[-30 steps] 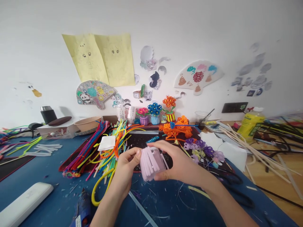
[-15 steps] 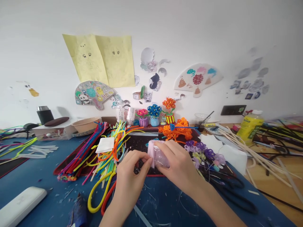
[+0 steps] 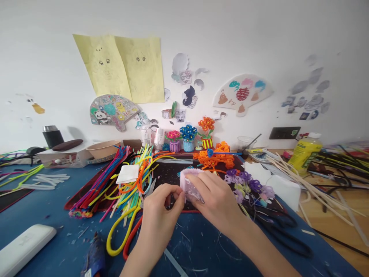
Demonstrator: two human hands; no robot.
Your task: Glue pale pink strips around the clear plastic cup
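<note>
Container [image 3: 189,187], see-through, edged pale pink

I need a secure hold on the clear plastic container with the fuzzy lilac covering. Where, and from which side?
Probably best around the bare, rounded wall of the clear plastic container, from the right, where the right hand curls over it. The fuzzy lilac covering shows at its left end, where the left hand pinches, so that end looks crowded.

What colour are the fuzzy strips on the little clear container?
The strips are pale pinkish lilac; the head view shows them best.
</note>
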